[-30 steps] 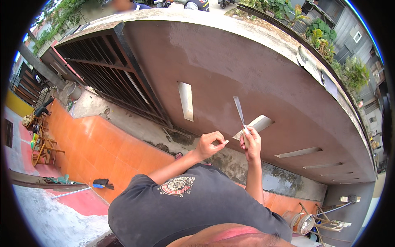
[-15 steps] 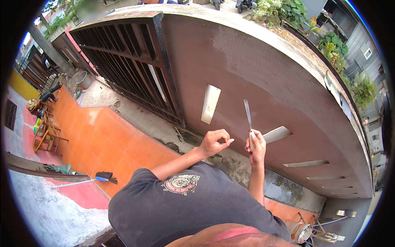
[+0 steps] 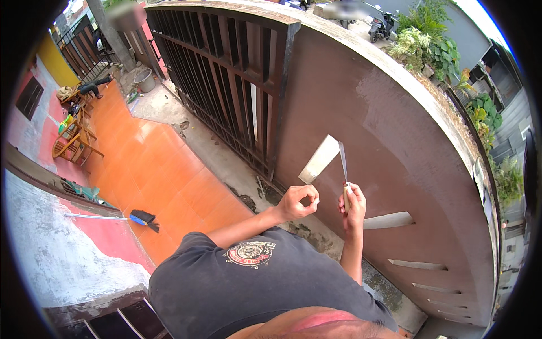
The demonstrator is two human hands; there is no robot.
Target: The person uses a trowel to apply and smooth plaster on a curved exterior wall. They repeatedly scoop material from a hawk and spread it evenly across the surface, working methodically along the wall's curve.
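Observation:
My right hand (image 3: 353, 208) is closed round the pale wooden handle of a thin-bladed metal tool (image 3: 344, 161). Its narrow blade points up and away from me, in front of the brown wall. From this angle I cannot tell whether it is a knife or a scraper. My left hand (image 3: 299, 203) hovers to the left of it, apart from the tool. Its fingers are curled into a ring with the thumb. Whatever they might pinch is too small to make out.
The brown wall (image 3: 339, 101) with slanted slots stands close ahead, joined to a dark metal gate (image 3: 226, 73). Orange tiles (image 3: 152, 164) stretch to the left, with a broom (image 3: 144, 220), wooden chairs (image 3: 76, 144) and a grey bucket (image 3: 144, 81). Motorbikes (image 3: 383, 27) stand beyond the wall.
My view has turned leftward, so the gate and wall sit farther right in the picture. Both hands keep nearly the same pose, and the tool stays in my right hand.

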